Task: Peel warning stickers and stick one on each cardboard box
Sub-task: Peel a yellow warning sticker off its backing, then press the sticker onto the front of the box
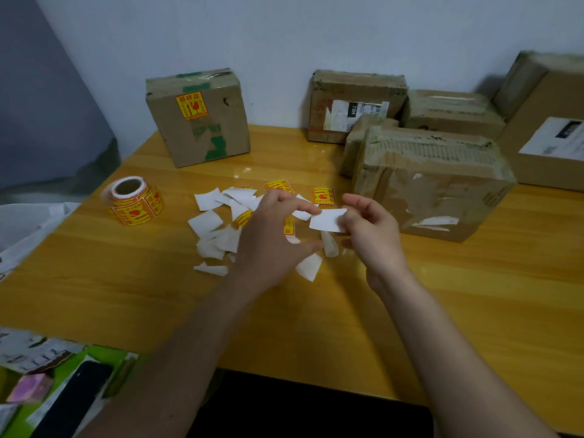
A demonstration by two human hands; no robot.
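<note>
Yellow wooden table, pale wall behind. Cardboard boxes along the back: the left box already wears a yellow warning sticker; the nearest box, right of your hands, shows none on the faces in view. Sticker roll stands at left. Spent white backings litter the centre, two loose stickers beyond them. Your right hand pinches a white slip, sticker or backing I cannot tell; left hand pinches its near edge. Work one corner up with a nail, peel slowly and flat, keep glue off fingertips, then carry it to the nearest box
</note>
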